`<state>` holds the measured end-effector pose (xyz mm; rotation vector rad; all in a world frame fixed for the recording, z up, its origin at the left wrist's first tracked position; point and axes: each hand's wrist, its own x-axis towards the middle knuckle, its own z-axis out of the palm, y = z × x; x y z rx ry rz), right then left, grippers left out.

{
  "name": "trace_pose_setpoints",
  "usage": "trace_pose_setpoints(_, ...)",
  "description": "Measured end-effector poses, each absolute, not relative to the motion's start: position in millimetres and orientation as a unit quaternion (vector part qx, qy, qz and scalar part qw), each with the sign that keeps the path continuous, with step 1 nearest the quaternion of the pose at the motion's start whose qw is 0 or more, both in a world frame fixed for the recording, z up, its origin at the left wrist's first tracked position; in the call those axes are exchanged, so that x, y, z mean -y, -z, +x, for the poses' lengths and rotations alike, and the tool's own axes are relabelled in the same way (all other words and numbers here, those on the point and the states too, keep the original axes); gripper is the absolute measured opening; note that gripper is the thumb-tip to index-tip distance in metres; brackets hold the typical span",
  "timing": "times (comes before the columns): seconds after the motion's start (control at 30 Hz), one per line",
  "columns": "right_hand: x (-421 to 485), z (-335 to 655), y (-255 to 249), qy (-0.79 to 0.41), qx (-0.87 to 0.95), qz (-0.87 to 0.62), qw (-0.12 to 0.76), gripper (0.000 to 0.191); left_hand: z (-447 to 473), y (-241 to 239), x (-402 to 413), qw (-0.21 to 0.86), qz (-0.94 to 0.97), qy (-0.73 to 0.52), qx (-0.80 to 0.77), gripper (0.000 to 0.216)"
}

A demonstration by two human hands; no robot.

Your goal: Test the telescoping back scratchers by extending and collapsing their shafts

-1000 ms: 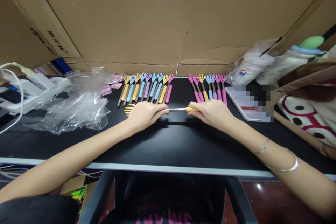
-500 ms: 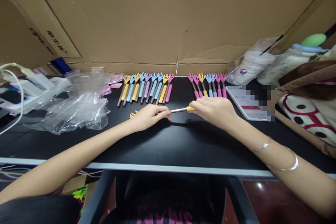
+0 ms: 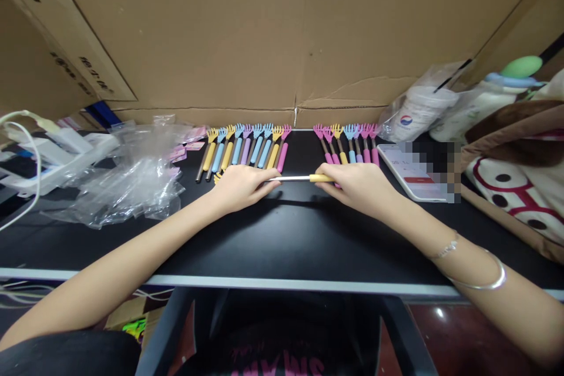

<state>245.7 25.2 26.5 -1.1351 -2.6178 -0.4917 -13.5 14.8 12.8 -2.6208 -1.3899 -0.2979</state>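
Observation:
Both hands hold one yellow telescopic back scratcher (image 3: 299,178) lying sideways above the black table (image 3: 282,235). My left hand (image 3: 240,187) is closed round the metal rod near its claw end, whose yellow tips peek out at the left. My right hand (image 3: 359,185) is closed on the yellow grip. Behind them lie two rows of the same scratchers in yellow, blue and pink: a left row (image 3: 244,150) and a right row (image 3: 348,141).
Crumpled clear plastic bags (image 3: 132,176) lie at the left, with white cables and boxes (image 3: 39,147) beyond. A phone (image 3: 405,170), a bagged cup (image 3: 416,108) and a brown bag (image 3: 520,170) sit at the right. A cardboard wall (image 3: 282,35) closes the back.
The scratcher has moved slightly away from me, toward the rows, and now lies level. The bare rod between my hands looks a little longer than half a second ago.

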Motion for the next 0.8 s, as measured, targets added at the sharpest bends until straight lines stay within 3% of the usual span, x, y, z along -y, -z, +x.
trace_pose_setpoints(0.33, -36, 260, -36, 0.208, 0.884, -0.416, 0.046, 0.044, -31, -22, -27, 0.123, -0.869, 0.010, 0.479, 0.047)
trace_pose_setpoints(0.8, -39, 258, -29, 0.147, 0.903, -0.401, 0.046, 0.043, -35, -16, -27, 0.129, -0.877, 0.051, 0.459, 0.043)
